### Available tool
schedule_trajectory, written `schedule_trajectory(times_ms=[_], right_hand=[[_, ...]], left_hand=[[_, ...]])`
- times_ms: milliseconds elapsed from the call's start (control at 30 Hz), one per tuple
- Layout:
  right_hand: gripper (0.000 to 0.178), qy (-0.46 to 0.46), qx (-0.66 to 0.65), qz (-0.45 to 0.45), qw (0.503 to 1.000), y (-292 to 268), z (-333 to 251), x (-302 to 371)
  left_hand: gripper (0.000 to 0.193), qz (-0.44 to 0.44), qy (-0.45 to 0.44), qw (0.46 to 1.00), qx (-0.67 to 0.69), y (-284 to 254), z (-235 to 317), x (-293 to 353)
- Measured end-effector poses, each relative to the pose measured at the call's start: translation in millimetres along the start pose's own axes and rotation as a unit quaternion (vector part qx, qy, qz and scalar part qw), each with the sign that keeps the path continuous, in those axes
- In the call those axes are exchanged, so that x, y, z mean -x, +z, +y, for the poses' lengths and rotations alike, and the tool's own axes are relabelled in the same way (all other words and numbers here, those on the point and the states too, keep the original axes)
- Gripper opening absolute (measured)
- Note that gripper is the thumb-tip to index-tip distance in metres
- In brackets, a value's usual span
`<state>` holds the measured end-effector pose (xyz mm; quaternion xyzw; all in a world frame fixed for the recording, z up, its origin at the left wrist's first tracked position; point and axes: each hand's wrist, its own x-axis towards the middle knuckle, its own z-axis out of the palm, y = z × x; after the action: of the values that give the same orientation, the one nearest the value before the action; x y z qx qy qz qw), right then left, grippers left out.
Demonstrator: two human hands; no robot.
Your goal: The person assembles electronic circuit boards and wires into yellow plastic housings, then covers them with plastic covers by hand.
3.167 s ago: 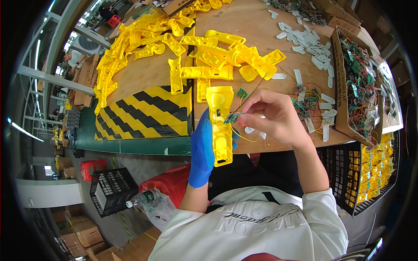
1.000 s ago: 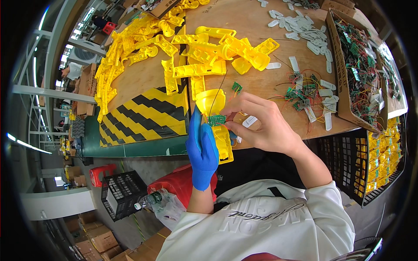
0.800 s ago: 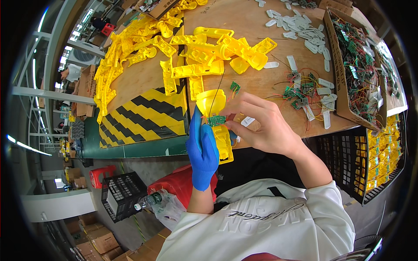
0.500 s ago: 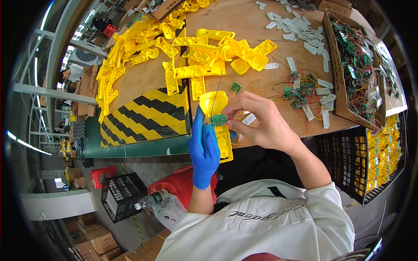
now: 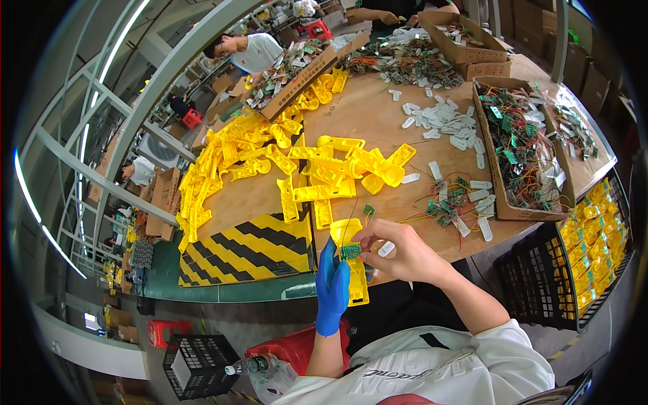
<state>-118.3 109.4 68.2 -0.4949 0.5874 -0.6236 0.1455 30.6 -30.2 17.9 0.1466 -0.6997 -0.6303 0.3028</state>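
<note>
My left hand, in a blue glove, is wrapped round a long yellow plastic housing at the table's front edge. The housing's hollow side faces up, with its wider end away from me. My bare right hand pinches a small green circuit board between thumb and fingertips, over the housing's hollow. A thin dark wire rises beside the board. Another small green board rests on the table just beyond. A white plastic piece shows beside my right fingers, partly covered by them.
Yellow housings are heaped ahead, with a bigger pile at left. White pieces and wired boards lie to the right, beside a cardboard box of boards. A black crate stands right. Co-workers sit beyond the table.
My view has tilted up, so the whole scene sits lower and more of the table's far side shows. My hands keep the same grip on the housing and the circuit board.
</note>
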Motion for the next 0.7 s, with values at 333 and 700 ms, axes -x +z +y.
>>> schedule_trajectory(times_ms=[333,700], right_hand=[[0.024,-0.038,0.056,0.012,0.998,4.4,-30.6,31.9],[0.028,-0.038,0.08,0.038,0.995,21.4,-57.2,89.3]], left_hand=[[0.052,-0.052,-0.018,0.995,0.088,-3.2,10.2,14.1],[0.051,-0.044,-0.025,0.998,0.036,9.2,21.1,71.4]])
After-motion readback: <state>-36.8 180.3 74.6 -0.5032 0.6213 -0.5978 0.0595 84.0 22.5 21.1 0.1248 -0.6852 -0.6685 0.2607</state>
